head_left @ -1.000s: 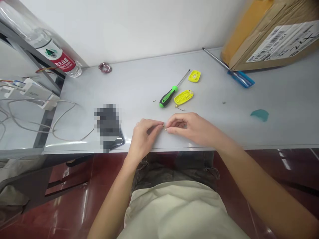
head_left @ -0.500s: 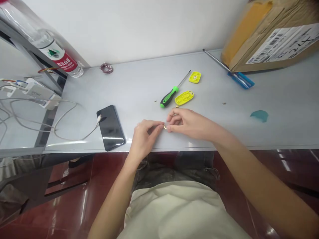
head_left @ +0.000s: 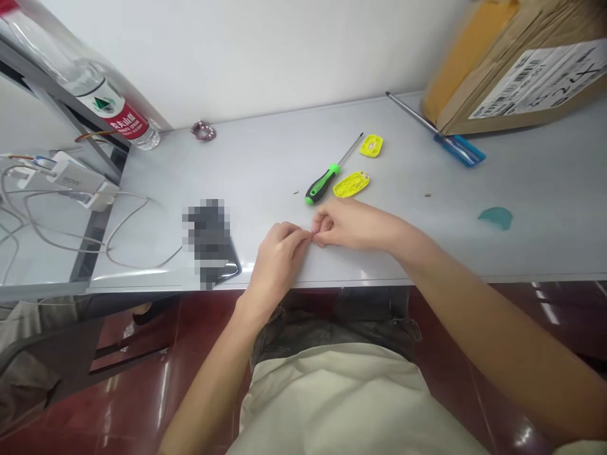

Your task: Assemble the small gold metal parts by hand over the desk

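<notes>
My left hand (head_left: 277, 256) and my right hand (head_left: 353, 224) meet fingertip to fingertip near the front edge of the grey table (head_left: 265, 170). Both pinch a tiny part between them, which the fingers hide now. Just beyond my right hand lie a yellow plastic shell (head_left: 351, 184) and a green-handled screwdriver (head_left: 325, 183). A smaller yellow piece (head_left: 370, 145) rests farther back.
A phone (head_left: 211, 243) on a white cable lies left of my hands. A blue-handled screwdriver (head_left: 450, 142) and a cardboard box (head_left: 516, 63) are at the back right, a teal scrap (head_left: 496, 217) to the right. A water bottle (head_left: 109, 104) and a charger (head_left: 71, 180) are at the left.
My right hand has slid slightly farther from me and its fingers have closed tighter against the left fingertips. The small brass-coloured part seen between the fingers earlier is now hidden.
</notes>
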Demonstrator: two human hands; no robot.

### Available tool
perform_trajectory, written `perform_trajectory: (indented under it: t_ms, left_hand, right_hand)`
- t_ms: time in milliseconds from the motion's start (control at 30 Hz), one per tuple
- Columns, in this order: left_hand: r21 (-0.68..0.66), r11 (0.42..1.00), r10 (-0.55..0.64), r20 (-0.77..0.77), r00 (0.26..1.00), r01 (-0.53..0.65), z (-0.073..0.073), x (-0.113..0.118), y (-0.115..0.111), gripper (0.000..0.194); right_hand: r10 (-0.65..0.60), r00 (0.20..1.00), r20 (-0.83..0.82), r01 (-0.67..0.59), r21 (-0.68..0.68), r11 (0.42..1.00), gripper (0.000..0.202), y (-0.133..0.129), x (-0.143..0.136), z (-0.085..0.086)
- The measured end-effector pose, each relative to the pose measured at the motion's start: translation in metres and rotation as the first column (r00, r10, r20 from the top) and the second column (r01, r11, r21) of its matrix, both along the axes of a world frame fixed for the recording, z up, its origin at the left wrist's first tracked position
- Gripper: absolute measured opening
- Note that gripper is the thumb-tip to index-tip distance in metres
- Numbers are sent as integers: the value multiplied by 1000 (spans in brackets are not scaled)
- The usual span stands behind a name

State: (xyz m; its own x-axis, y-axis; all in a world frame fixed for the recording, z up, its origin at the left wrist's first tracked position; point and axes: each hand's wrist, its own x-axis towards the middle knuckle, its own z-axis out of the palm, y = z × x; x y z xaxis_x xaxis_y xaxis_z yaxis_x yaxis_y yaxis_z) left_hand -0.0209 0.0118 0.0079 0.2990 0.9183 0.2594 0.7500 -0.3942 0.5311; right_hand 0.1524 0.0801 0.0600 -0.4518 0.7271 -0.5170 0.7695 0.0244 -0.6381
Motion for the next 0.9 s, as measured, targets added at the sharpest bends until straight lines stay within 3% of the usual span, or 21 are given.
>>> perform_trajectory:
  t_ms: [133,367,500,900]
  left_hand:
    - [-53,998,-43,-71,997,40,7,-5,3,18]
    - [31,997,-68,-195,978,76,12,-9,12,17]
    - [-29,997,-71,-162,984,67,14,-11,15,13]
    - [-166,978,129,9,992,-125,15,-3,15,12]
  right_hand:
    - [-32,999,19,30,66,997,9,0,-5,-6]
    - [-63,994,-85,82,236,968,9,-3,-5,-23]
    - [-99,980,-174,136,217,967,8,-4,-4,-30]
    - [-222,914,-339,302,203,932,9,-13,-1,-34]
